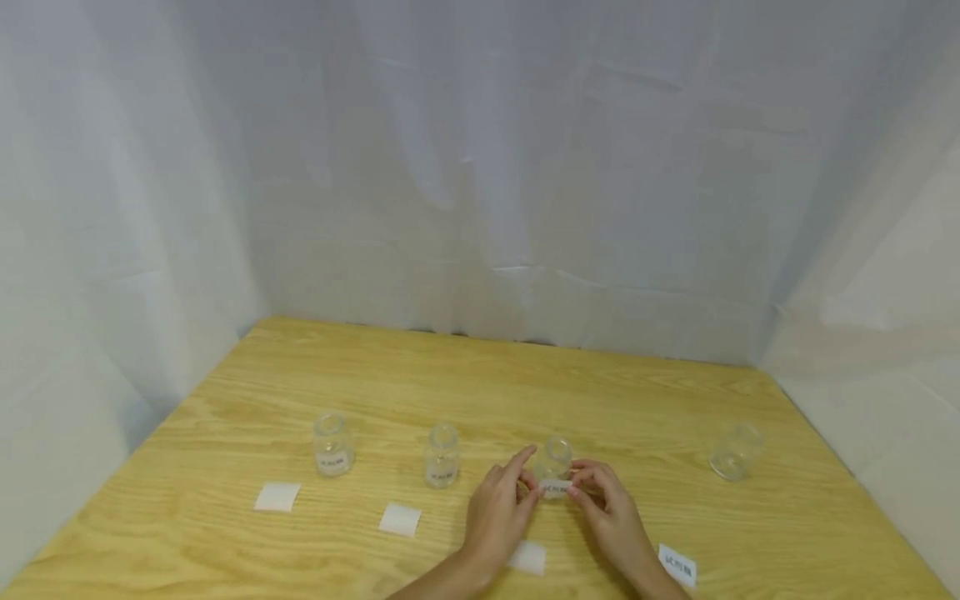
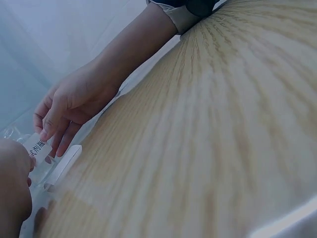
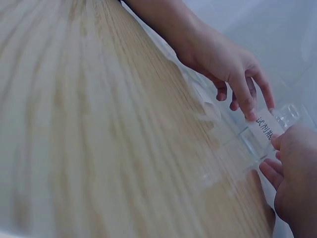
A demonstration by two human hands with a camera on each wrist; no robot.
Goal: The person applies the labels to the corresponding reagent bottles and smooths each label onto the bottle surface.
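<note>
A small clear glass bottle (image 1: pixel 557 454) stands upright between the two hands. Across its front lies a white label (image 1: pixel 556 488) with dark handwritten characters, also visible in the right wrist view, where the label (image 3: pixel 267 124) sits against the glass. My left hand (image 1: pixel 497 510) pinches the label's left end, its index finger reaching up beside the bottle. The right hand (image 1: pixel 613 512) holds the other end with the thumb in front and fingers by the bottle's side. How firmly the label sticks to the glass cannot be told.
Two labelled bottles, one at far left (image 1: pixel 333 446) and another bottle (image 1: pixel 442 457) nearer, stand upright. An unlabelled bottle (image 1: pixel 737 452) is at right. White paper pieces lie in front: left paper (image 1: pixel 277 497), middle paper (image 1: pixel 400 520), paper (image 1: pixel 528 558) by the left wrist. A written label (image 1: pixel 678 566) lies near the right forearm.
</note>
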